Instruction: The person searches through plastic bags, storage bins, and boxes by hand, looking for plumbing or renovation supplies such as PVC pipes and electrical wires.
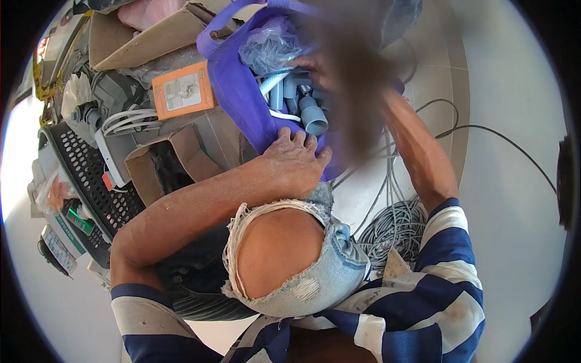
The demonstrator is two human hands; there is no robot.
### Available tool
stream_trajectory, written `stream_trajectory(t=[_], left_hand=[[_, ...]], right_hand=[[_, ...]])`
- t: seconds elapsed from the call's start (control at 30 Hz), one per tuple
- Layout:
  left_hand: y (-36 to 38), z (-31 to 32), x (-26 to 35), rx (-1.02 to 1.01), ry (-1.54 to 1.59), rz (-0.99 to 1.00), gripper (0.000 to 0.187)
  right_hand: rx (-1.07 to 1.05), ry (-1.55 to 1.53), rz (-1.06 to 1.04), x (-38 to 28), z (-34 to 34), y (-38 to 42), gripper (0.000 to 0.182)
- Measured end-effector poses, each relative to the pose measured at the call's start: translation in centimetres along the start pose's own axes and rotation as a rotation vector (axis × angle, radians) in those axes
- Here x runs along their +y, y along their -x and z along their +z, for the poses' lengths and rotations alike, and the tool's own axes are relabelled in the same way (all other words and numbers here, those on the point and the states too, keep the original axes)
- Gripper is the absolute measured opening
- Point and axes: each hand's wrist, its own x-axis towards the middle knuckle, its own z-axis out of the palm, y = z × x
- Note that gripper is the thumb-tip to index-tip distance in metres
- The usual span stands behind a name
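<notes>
A purple cloth bag [233, 100] sits open on the floor, just past the bent knee [281, 254] of a person in torn jeans, with a coil of gray cable [393, 227] at the right. The step in hand appears to be sorting through the bag; the next move seems to call for a clear hold on one piece while the bag's edge stays steady. The left hand [298, 150] lies over the near edge, fingers spread; whether it grips the cloth, I cannot tell. The right hand [319, 68] reaches inside beside a clear plastic wrapper [272, 48], partly hidden by a dark blur, so its grip cannot be told. Gray pipe fittings [313, 116] lie between the hands, the widest just beyond the left fingertips.
</notes>
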Motion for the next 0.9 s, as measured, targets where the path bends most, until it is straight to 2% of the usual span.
stream_trajectory(t=[0.03, 0.1, 0.13, 0.23, 0.27, 0.33, 0.37, 0.43, 0.47, 0.53, 0.57, 0.63, 0.7, 0.77, 0.9], left_hand=[[0.0, -0.1, 0.1, -0.014, 0.001, 0.001, 0.071], [0.1, -0.1, 0.2, -0.029, 0.004, 0.000, 0.071], [0.1, -0.1, 0.2, -0.027, 0.002, 0.011, 0.072], [0.2, -0.3, 0.1, -0.003, 0.004, 0.026, 0.072], [0.2, -0.4, 0.1, 0.011, 0.013, 0.029, 0.071], [0.1, -0.3, 0.0, 0.017, -0.004, 0.035, 0.070], [0.0, -0.3, -0.1, 0.016, -0.021, 0.041, 0.069], [-0.2, 0.1, -0.2, 0.025, -0.034, 0.049, 0.068], [-0.3, 0.2, -0.2, 0.035, -0.047, 0.054, 0.067], [-0.4, 0.1, -0.3, 0.039, -0.061, 0.039, 0.066], [-0.4, 0.1, -0.3, 0.036, -0.074, 0.028, 0.065], [-0.2, -0.5, -0.3, 0.035, -0.057, 0.028, 0.064], [0.0, -0.7, 0.0, 0.036, -0.033, 0.029, 0.064], [0.2, -0.9, 0.2, 0.026, -0.042, 0.026, 0.062], [0.5, -1.3, 0.4, 0.008, -0.040, 0.037, 0.062]], right_hand=[[-0.001, -0.002, -0.002, 0.4, -0.1, -0.4, 0.062], [-0.162, 0.461, 0.071, 1.5, -0.3, -1.5, 0.065], [-0.162, 0.461, 0.070, 2.2, 0.1, -1.4, 0.065], [0.075, 0.741, -0.138, 2.8, 0.7, -0.9, 0.062], [0.074, 0.749, -0.140, 2.7, 1.0, -0.7, 0.062], [0.008, 0.728, 0.131, -0.3, 1.6, -0.1, 0.056], [0.458, 0.488, -0.233, 3.4, 5.2, -0.4, 0.053], [0.585, 0.667, -0.236, 2.1, 7.0, 0.2, 0.052], [0.584, 0.669, -0.238, 1.9, 6.8, 0.4, 0.052], [0.414, 0.887, -0.196, 0.6, 4.9, 0.6, 0.055], [0.414, 0.884, -0.197, -0.1, 4.1, 0.9, 0.055], [0.491, 0.654, -0.069, -1.1, 2.6, 1.6, 0.055], [0.276, 0.763, 0.112, -1.5, 1.5, 1.2, 0.052], [0.164, 0.836, 0.057, -0.5, -0.1, 0.7, 0.052], [0.147, 0.847, -0.013, -0.9, -2.1, 0.8, 0.053]])
